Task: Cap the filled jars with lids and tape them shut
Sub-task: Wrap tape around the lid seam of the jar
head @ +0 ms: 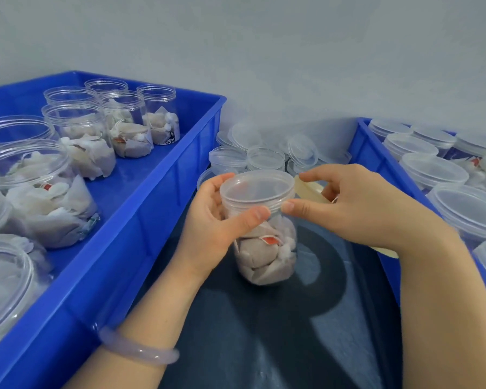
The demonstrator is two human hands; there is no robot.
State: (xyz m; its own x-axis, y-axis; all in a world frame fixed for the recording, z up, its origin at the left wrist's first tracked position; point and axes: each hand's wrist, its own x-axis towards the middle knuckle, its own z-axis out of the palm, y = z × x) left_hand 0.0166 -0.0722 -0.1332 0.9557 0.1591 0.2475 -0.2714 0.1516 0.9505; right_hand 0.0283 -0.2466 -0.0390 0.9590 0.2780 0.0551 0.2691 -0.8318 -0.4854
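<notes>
A clear plastic jar (267, 256) filled with white pouches stands on the dark surface in the middle. A clear lid (257, 189) sits on its mouth. My left hand (213, 220) grips the jar just under the lid, thumb across the front. My right hand (357, 203) holds a roll of pale tape (309, 189) against the lid's right edge, thumb pressing on the lid's rim.
A blue crate (141, 220) on the left holds several open filled jars (82, 141). On the right, another blue crate (376, 153) holds several capped jars (432, 169). Loose clear lids (264, 153) lie piled behind the jar by the wall.
</notes>
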